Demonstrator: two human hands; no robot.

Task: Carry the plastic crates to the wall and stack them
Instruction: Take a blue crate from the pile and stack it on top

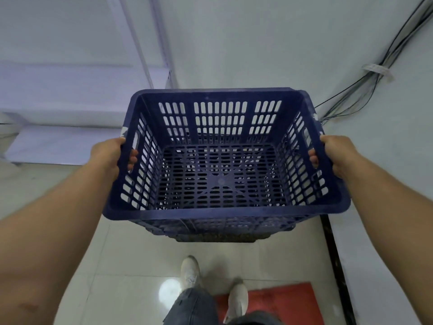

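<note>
Both bare forearms reach forward, holding a dark blue slotted plastic crate (220, 160) up in front of the chest, open top facing the camera, empty. Left hand (110, 158) is clamped on the left handle slot, fingers (133, 158) curled through to the inside. Right hand (337, 156) grips the right handle slot the same way. Under it, another dark crate edge (215, 238) shows. White wall (257, 43) just beyond, black cables (365, 80) on right. Beige tiled floor (131, 254), red mat (276, 299) by white shoes (190, 270).
</note>
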